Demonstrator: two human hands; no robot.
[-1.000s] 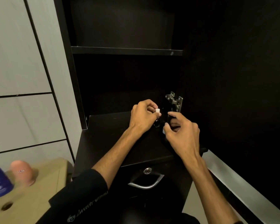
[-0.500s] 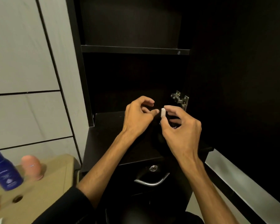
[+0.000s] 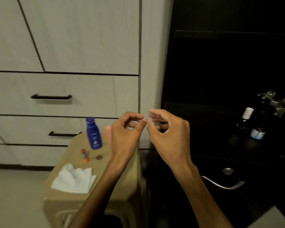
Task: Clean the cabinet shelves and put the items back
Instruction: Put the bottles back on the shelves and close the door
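Note:
My left hand (image 3: 128, 132) and my right hand (image 3: 168, 134) hover side by side in front of the cabinet's left edge, fingers loosely curled, fingertips almost meeting, nothing visible between them. On the dark cabinet shelf (image 3: 220, 145) to the right stand a dark bottle with a white cap (image 3: 247, 119) and a small jar (image 3: 257, 133). Left of my hands, a tan stool (image 3: 104, 163) carries a blue lotion bottle (image 3: 93, 134), a pink item (image 3: 108, 131) partly hidden behind my left hand, an orange-capped tube (image 3: 84, 155) and a crumpled white cloth (image 3: 74, 178).
A metal hinge (image 3: 276, 102) juts out at the shelf's right side. Below the shelf a dark drawer has a chrome handle (image 3: 224, 185). White drawers with black handles (image 3: 51, 96) fill the wall on the left. An upper dark shelf (image 3: 220, 32) sits above.
My view has swung left. Both hands have pulled back from the shelf toward the stool. The white-capped bottle my right hand was pinching now stands on the shelf on its own.

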